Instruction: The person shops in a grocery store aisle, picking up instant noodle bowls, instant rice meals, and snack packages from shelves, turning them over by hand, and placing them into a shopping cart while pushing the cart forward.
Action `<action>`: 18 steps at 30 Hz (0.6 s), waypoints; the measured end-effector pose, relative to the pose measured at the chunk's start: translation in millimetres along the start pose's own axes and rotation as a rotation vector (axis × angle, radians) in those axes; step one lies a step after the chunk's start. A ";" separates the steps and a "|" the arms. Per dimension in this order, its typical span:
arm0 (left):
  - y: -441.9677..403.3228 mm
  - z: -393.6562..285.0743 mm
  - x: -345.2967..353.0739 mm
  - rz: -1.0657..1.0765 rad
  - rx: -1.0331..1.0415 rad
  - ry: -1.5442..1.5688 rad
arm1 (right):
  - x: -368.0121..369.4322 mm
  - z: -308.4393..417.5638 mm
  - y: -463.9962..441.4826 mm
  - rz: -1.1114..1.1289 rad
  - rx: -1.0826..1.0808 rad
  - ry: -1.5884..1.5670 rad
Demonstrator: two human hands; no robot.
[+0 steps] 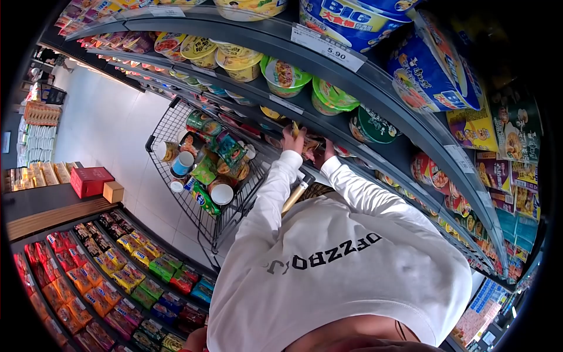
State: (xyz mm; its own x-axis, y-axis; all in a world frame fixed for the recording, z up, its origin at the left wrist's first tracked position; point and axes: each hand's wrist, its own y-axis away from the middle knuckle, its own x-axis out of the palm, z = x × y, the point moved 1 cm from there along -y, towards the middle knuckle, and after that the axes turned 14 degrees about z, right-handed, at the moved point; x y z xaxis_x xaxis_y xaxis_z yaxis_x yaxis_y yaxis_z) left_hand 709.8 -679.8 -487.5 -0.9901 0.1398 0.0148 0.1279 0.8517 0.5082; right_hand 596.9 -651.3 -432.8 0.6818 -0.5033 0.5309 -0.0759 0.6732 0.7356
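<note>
Both sleeves reach forward to a lower shelf of instant noodles. My left hand [294, 141] is at the shelf edge, its fingers bent around something small and yellowish, too small to name. Close on its right, my right hand [328, 151] has its fingers curled against a dark reddish package [315, 151] that sits between the hands, mostly hidden. Just above them on the shelf are a dark green noodle bowl [373, 124] and a bright green noodle bowl [333, 95].
A wire shopping cart [159, 124] holding several noodle cups and packets stands close on my left. Above my hands, a shelf edge [381, 67] juts out, bearing large blue noodle tubs [431, 67]. Packaged snacks [126, 276] fill a rack behind the cart. A red box [92, 182] sits farther left.
</note>
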 end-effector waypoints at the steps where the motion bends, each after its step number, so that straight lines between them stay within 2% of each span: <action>1: 4.8 -2.1 -1.5 -0.003 0.001 -0.001 | -5.8 -0.3 -2.6 -0.041 0.019 -0.020; 2: 14.9 -6.1 -3.0 0.002 -0.008 0.034 | -34.7 -2.8 -20.5 0.014 0.101 -0.004; 5: 42.2 -15.5 -2.9 -0.014 -0.003 0.103 | -44.4 -0.8 -20.9 0.015 0.164 0.061; 6: 45.8 -13.1 -4.7 0.012 0.053 0.058 | -48.5 0.4 -21.9 0.005 0.237 0.022; 7: 49.8 -5.6 -5.5 0.038 0.102 0.010 | -52.1 0.1 -18.0 0.103 0.271 -0.050; 9: 41.9 29.5 -2.0 0.040 0.153 0.106 | -44.5 -3.0 4.7 0.002 0.204 0.034; 10: 52.6 28.7 -7.6 0.040 0.180 0.057 | -25.3 -1.9 29.4 -0.034 0.199 0.003; 13: 104.5 9.3 -34.1 0.086 0.234 0.085 | -34.3 -2.5 45.7 0.068 0.224 0.055; 14: 129.5 -2.2 -43.1 -0.003 0.289 -0.015 | -35.8 0.2 55.6 0.066 0.228 0.056; 15: 153.9 -14.7 -58.4 0.037 0.245 -0.048 | -34.9 2.3 66.9 0.055 0.246 0.107; 17: 185.4 6.4 -86.9 0.171 0.179 -0.040 | -27.8 4.6 89.2 0.050 0.263 0.160; 18: 206.7 -4.9 -102.6 0.222 0.036 -0.250 | -20.1 3.4 101.7 0.061 0.222 0.246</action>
State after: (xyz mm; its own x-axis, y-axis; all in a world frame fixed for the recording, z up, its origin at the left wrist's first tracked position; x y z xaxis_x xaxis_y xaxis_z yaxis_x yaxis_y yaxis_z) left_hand 837.6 -520.6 -379.8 -0.8933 0.4397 -0.0927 0.3451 0.8034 0.4852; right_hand 573.0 -574.6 -367.2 0.8243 -0.3016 0.4791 -0.2603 0.5496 0.7939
